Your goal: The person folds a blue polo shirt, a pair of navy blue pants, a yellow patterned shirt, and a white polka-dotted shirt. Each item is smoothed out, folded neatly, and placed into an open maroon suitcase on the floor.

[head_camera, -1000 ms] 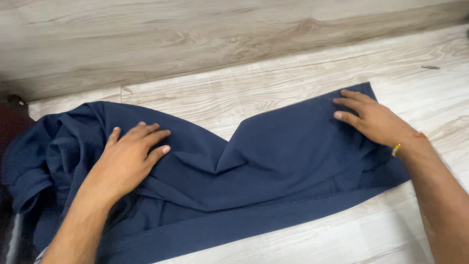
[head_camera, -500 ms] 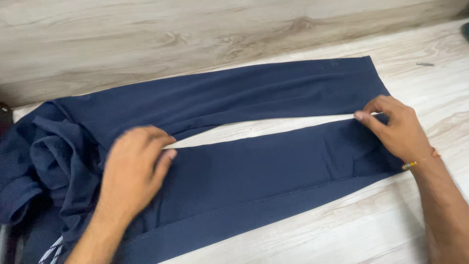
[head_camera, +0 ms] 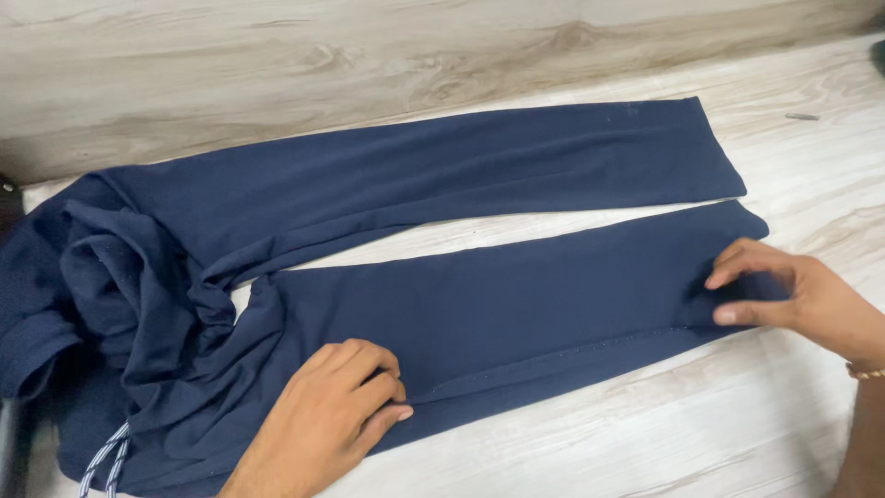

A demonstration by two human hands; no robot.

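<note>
The worktop (head_camera: 572,443), pale wood-grain, ran under everything, with a wood-look wall (head_camera: 277,55) rising beyond my fingers.

The trousers (head_camera: 479,304), navy, lay spread across it. The far leg (head_camera: 442,171) stretched well beyond both my hands, flat and smooth to its hem. The near leg (head_camera: 516,295) lay between my two hands, with a strip of bare worktop showing between the legs. The waist end (head_camera: 120,295) was bunched in loose folds to the left of my left hand, and a striped drawstring (head_camera: 101,461) trailed out of it near the lower left edge.

My left hand (head_camera: 323,420) rested on the near leg's lower edge, close to the bunched part. Its fingers (head_camera: 373,387) were curled narrow, knuckles bent and tips pressing into the cloth at the seam; I could not tell whether they had any fabric pinched beneath them.

My right hand (head_camera: 802,300) sat at the hem of the near leg. Its fingers (head_camera: 747,258) were narrow, thumb and forefinger closed on the hem's corner, holding the cloth. A thin bracelet (head_camera: 867,372) ringed that wrist.

A small dark pin-like thing (head_camera: 800,116) lay on the worktop well beyond my right hand, past the far leg's hem.
</note>
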